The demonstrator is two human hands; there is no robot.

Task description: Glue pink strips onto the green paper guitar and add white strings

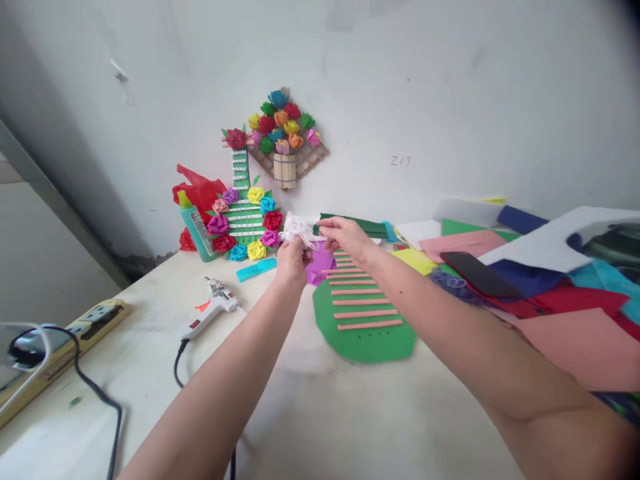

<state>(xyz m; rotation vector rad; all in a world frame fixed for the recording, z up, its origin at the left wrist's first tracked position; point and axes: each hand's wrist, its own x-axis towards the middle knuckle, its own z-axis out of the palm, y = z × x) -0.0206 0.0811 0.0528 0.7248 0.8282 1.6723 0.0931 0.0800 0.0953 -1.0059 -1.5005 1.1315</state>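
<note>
A tangled bundle of white string point(297, 225) rises from the closed fingers of my left hand point(293, 259). Just to its right, my right hand point(345, 237) is held with thumb and fingers pinched together, and a pale strand seems to run from the bundle to them. Under my right forearm lies a green guitar-shaped sheet point(367, 347) with several pink paper strips point(367, 313) laid across it in rows. Purple paper point(320, 267) lies on the table behind and below my hands.
A hot glue gun point(213, 310), a glue bottle point(199, 233) and a power strip point(97, 320) are on the left. A flowered guitar craft point(245, 220) leans on the wall. At right, a phone point(479, 273) rests on coloured sheets point(583, 347).
</note>
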